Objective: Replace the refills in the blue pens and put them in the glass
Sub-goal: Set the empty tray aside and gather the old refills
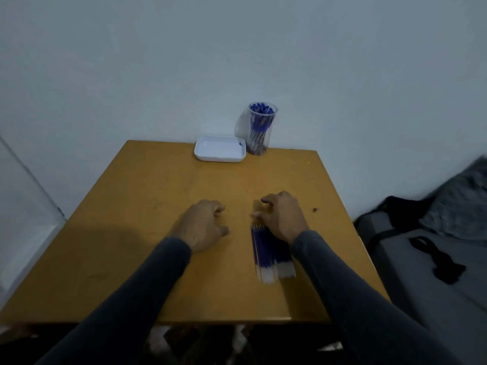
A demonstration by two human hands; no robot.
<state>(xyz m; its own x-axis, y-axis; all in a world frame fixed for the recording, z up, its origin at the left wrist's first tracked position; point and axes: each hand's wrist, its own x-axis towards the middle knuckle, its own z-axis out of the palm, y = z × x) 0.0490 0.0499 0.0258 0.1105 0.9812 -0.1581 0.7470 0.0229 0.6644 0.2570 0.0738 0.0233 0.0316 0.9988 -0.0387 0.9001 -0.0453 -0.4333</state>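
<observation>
Resting on the table (pixel 137 196), both hands lie loosely curled, holding nothing. Right hand (pixel 283 216) is over the refills (pixel 268 255); left hand (pixel 203 223) is apart. Pens (pixel 259 122) fill the glass (pixel 271 138).

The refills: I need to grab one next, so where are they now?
In the head view, the refills lie bundled on the table, near its front right, partly under the right hand.

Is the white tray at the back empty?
Nearly: the white tray shows a bare floor apart from one small blue bit near its right edge.
</observation>
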